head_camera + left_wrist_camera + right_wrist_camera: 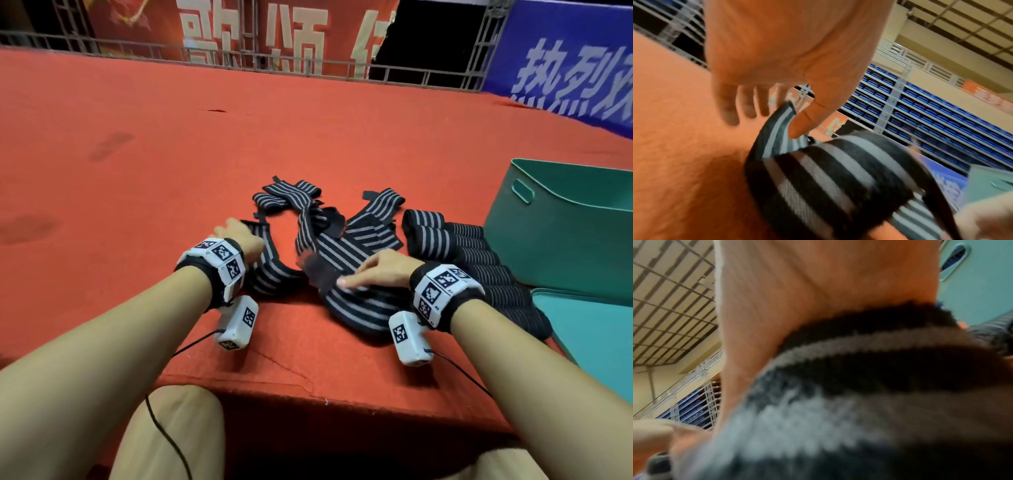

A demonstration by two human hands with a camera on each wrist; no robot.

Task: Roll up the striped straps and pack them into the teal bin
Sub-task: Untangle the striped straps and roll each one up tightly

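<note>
Several loose black straps with grey stripes [342, 222] lie tangled on the red cloth. My left hand [239, 236] pinches the end of one strap [270, 270] between thumb and forefinger. In the left wrist view that strap [818, 178] curves up off the cloth to the thumb [803, 121], and the other fingers are spread. My right hand [376, 269] lies flat on another strap [359, 308], its fingers straight and pointing left beside the strap's black end. A row of rolled straps [479, 260] lies against the teal bin [548, 246] at the right.
A flat teal lid [592, 335] lies at the front right below the bin. The table's front edge [308, 387] runs just under my wrists. Metal railing and banners stand beyond the far edge. Bare red cloth stretches to the left and back.
</note>
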